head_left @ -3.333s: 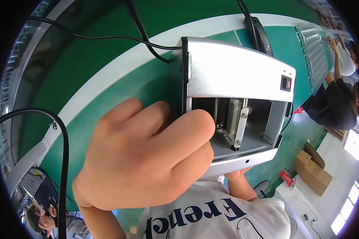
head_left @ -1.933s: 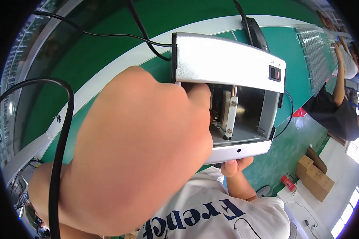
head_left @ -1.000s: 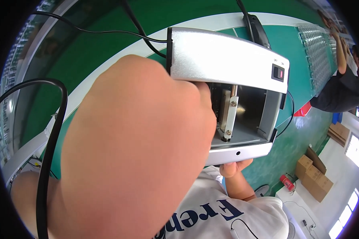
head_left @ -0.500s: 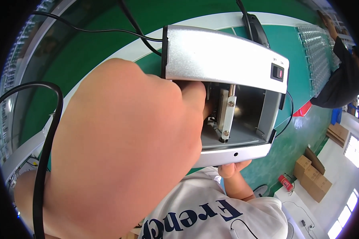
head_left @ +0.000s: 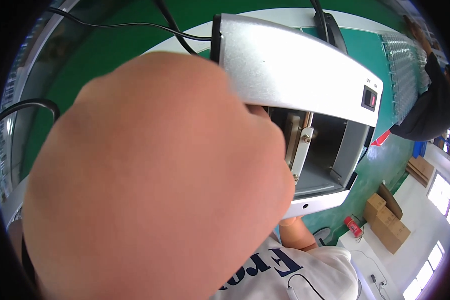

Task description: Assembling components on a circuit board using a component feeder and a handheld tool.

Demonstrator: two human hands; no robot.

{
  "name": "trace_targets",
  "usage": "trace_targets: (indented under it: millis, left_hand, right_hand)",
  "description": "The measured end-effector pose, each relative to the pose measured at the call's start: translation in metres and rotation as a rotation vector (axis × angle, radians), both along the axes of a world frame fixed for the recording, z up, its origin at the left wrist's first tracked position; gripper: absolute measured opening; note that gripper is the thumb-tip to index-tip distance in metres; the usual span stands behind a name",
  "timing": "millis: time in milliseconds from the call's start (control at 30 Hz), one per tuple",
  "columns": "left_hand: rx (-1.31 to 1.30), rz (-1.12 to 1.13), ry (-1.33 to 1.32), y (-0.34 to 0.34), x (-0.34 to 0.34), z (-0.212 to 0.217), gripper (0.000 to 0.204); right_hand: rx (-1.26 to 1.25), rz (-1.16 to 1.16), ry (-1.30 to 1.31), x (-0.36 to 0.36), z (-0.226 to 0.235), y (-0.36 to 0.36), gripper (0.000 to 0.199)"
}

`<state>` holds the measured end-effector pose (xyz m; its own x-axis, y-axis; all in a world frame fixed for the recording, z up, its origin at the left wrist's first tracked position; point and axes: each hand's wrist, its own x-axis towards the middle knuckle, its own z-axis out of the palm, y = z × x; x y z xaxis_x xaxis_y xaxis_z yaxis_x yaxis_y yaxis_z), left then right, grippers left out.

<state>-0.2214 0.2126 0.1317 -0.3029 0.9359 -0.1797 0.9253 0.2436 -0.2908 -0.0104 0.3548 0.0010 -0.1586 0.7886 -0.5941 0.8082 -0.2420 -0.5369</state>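
Note:
A silver metal machine housing (head_left: 290, 65) with an open front lies before me, tilted down to the right. It has a black rocker switch (head_left: 369, 98) with a red part. My left hand (head_left: 160, 175) fills the left side, its back toward me. Its fingers curl into the opening's left end, where what they grip is hidden. Just right of the knuckles, inside the opening, stands an upright metal bracket (head_left: 302, 155) with screws, below a copper-coloured shaft. My right hand (head_left: 291, 221) is at the housing's lower edge, mostly covered by the housing and my left hand.
Black cables (head_left: 135, 24) run behind the housing. A black device (head_left: 336, 32) lies on the green-topped table (head_left: 367, 47). Clear plastic trays (head_left: 402, 70) are at far right, beside another person's dark sleeve (head_left: 425, 117). Cardboard boxes (head_left: 387, 222) and a red fire extinguisher (head_left: 353, 226) stand beyond.
My left hand has moved up and right, looks larger, and covers more of the opening. The housing has shifted right and tilted more, hiding more of my right hand.

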Motion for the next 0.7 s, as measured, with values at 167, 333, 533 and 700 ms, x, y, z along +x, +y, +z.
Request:
trace_targets:
  millis: [167,333,533,700]
  left_hand:
    - [0.034,-0.003,-0.038,-0.002,-0.001,-0.014,0.028]
    - [0.047,0.009,-0.067,-0.008,-0.003,-0.018,0.027]
    - [0.082,-0.031,-0.070,-0.002,-0.002,-0.014,0.026]
    - [0.069,-0.024,-0.060,0.000,0.000,-0.005,0.026]
  right_hand:
    - [0.610,0.608,1.030,0.053,-0.077,0.018,0.057]
    - [0.144,-0.023,-0.141,0.001,-0.007,0.000,0.058]
    - [0.374,0.539,0.177,0.109,-0.111,0.032,0.060]
    - [0.386,0.453,0.868,0.087,-0.105,0.015,0.069]
